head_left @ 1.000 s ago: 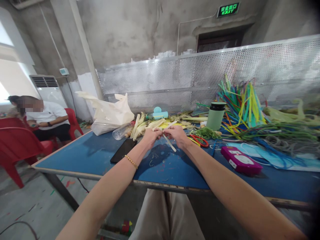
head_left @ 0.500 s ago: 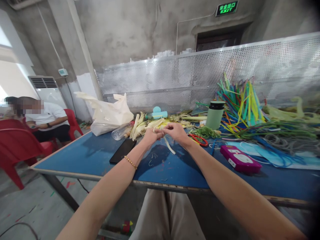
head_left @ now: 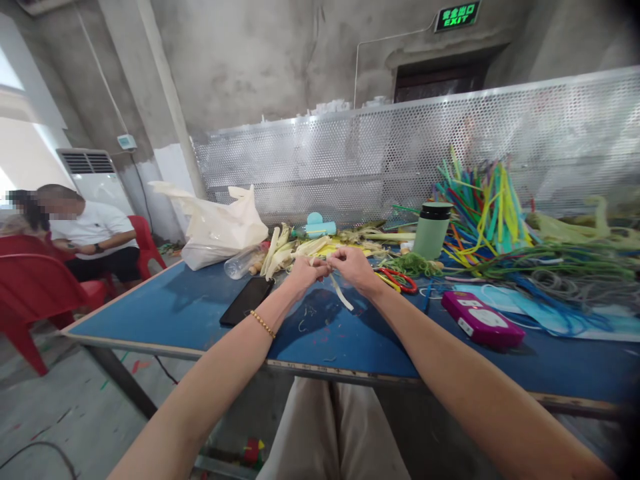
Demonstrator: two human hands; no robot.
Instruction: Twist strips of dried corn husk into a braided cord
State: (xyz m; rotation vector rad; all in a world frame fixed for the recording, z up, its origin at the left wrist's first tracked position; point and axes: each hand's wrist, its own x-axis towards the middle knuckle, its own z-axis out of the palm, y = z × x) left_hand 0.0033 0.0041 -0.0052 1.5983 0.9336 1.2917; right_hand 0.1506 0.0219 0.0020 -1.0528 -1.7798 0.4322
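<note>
Over the middle of the table, my left hand [head_left: 305, 276] and my right hand [head_left: 353, 268] meet, fingertips pinched together. Between them is a narrow pale strip [head_left: 343, 297], which looks like corn husk; its loose end hangs down below my right hand. The part inside my fingers is mostly hidden. Pale corn husks [head_left: 280, 256] lie just behind and left of my hands. A black phone [head_left: 246, 301] rests near my left wrist. Beside my right wrist are red-handled scissors [head_left: 403, 280].
Left, a white plastic bag [head_left: 220, 230] and a clear bottle [head_left: 241, 264] stand on the blue table [head_left: 165, 313]. To the right are a green tumbler [head_left: 432, 232], a magenta box [head_left: 481, 321], and bundled colourful strips [head_left: 493, 207]. A seated person [head_left: 97, 230] is at far left.
My hands stay pinched together in nearly the same place. The strip's hanging end has swung slightly to the right, and the view has shifted a little.
</note>
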